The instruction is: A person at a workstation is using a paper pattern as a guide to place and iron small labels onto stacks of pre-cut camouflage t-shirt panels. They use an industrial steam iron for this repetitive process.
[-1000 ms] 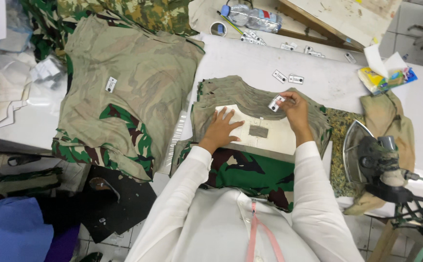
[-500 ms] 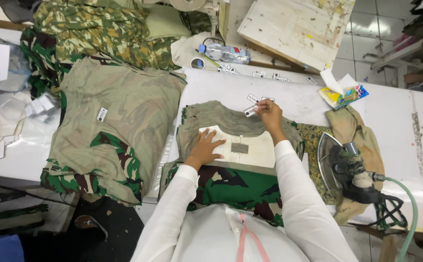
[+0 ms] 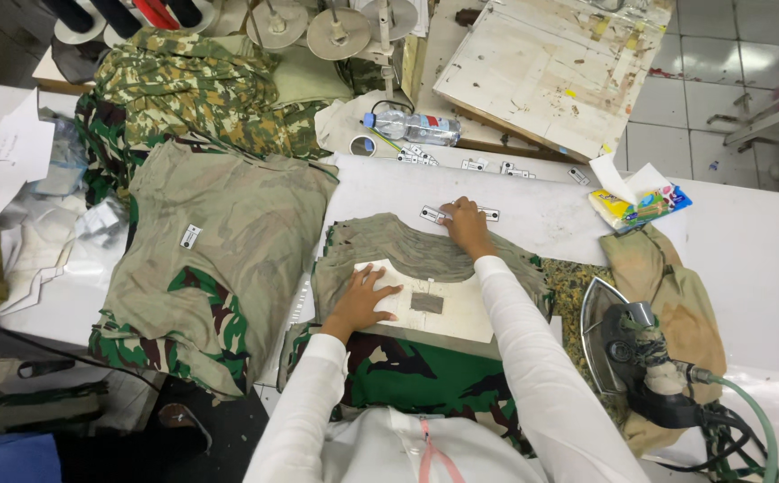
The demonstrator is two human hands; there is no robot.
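A small white rectangular label (image 3: pixel 434 214) lies on the white bench (image 3: pixel 541 224) just beyond the collar of a folded olive and camouflage shirt (image 3: pixel 407 250), and the right hand (image 3: pixel 466 225) rests over it, fingers bent down on the bench; whether they have pinched the label I cannot tell. A second white label (image 3: pixel 490 215) lies just to the other side of that hand. The left hand (image 3: pixel 364 300) lies flat, fingers spread, on a pale cardboard template (image 3: pixel 448 313) set over the shirt's back, seemingly to keep card and cloth from sliding. A small grey patch (image 3: pixel 426 303) sits on the card just beside those fingers.

Outward along the far edge of the bench, more small white labels (image 3: pixel 474 165) lie in a loose row, near a roll of tape (image 3: pixel 363 145) and a clear plastic water bottle (image 3: pixel 412 128) on its side. Toward the bench's right side a bright yellow and blue packet (image 3: pixel 644 204) lies with white paper slips. Nearer the front right corner a dark steam iron (image 3: pixel 626 344) rests on tan cloth (image 3: pixel 667 286), its green hose (image 3: pixel 747 411) trailing off the edge.

On the left, a stack of spread olive and camouflage shirts (image 3: pixel 211 259) hangs over the bench edge, the top one bearing a small white tag (image 3: pixel 190 236). Behind it more camouflage fabric (image 3: pixel 193 89) is heaped, and a stained white board (image 3: pixel 541 67) leans beyond the far edge.
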